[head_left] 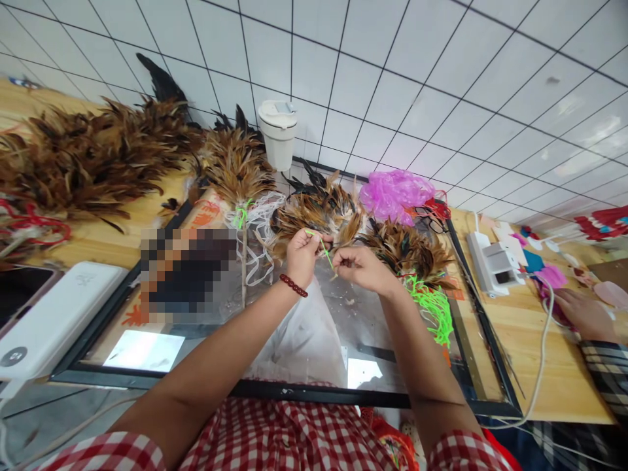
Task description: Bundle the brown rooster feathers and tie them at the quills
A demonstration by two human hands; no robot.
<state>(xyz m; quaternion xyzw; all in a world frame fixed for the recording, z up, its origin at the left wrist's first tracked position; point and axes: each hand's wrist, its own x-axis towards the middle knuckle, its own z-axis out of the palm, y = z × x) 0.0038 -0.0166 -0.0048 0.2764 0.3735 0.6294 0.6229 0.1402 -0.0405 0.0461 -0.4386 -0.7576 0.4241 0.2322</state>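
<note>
Left hand [303,257] above the middle of a black-framed glass panel [318,392], with thumb and forefinger pinched together on a bright green cord [326,251], presumably to anchor its upper end. Right hand [362,268] just beside, likewise over the panel's middle, with fingers curled inward and apparently closed on the cord's lower end (exact contact partly hidden by the knuckles). Between the two grips, a short, slanting, nearly straight span, suggestive of light tension. Toward the panel's far edge, a brown feather bundle [314,212] with plumes fanned away from the wrists, probably to keep them out of the fingers' way. On the panel's right part, a second feather bundle [409,252] and, nearer, a loose green hank [432,314], seemingly placed for easy reach. On the panel's left part, white cord [262,222] beside a thin stick [244,261]. At the panel's far edge, a lidded white cup [278,134], likely stood aside to spare the middle.
</note>
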